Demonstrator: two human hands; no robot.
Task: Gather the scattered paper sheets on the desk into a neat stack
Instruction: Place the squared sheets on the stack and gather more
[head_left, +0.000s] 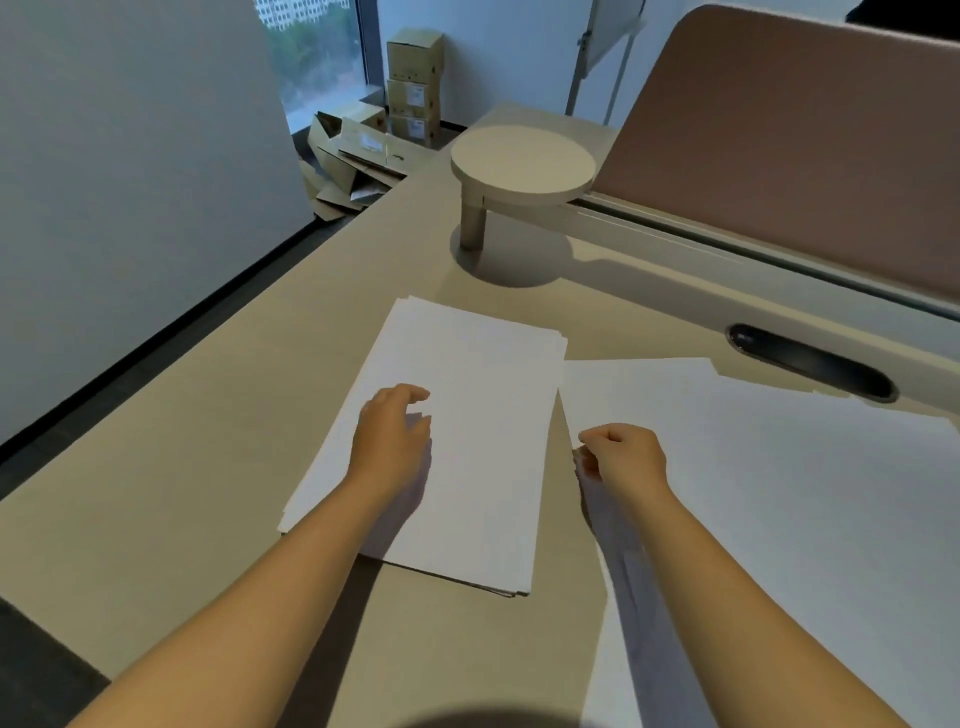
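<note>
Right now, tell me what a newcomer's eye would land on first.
The neat stack of white paper sheets at the desk's centre, with the left hand resting on it. Beside it, the right hand pinches the edge of the loose white sheets spread rightward. Behind stands a round beige pedestal shelf.

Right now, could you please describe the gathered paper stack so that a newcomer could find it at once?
Start at the round raised shelf on the beige desk. Just nearer the person lies the paper stack, under the left hand. Unlike the loose sheets spread to its right, it shows several layered edges at its corners.
</note>
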